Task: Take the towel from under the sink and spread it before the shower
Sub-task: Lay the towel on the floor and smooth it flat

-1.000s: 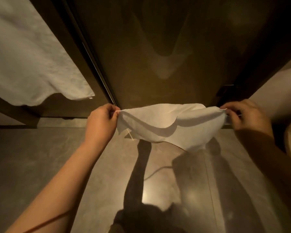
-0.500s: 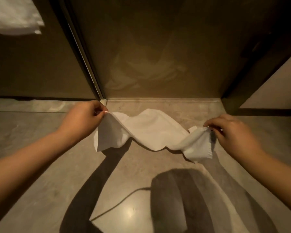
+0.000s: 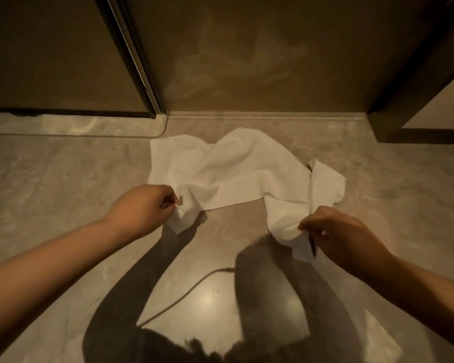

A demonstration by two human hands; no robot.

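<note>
A white towel (image 3: 236,169) lies crumpled on the stone floor, its far edge close to the shower's glass door (image 3: 260,53) and its raised threshold (image 3: 268,117). My left hand (image 3: 142,208) pinches the towel's near left corner just above the floor. My right hand (image 3: 338,234) grips the near right corner, which is bunched and folded over. The middle of the towel rests wrinkled on the tiles.
A dark door frame (image 3: 131,56) stands to the left of the glass, with a dark panel (image 3: 50,53) beside it. At the right a dark post (image 3: 409,106) and a pale wall (image 3: 440,106) close in. My shadow covers the polished floor (image 3: 63,184) near me.
Both hands have come down and toward me with the towel. It hung stretched in the air before; now most of it lies on the floor before the glass door.
</note>
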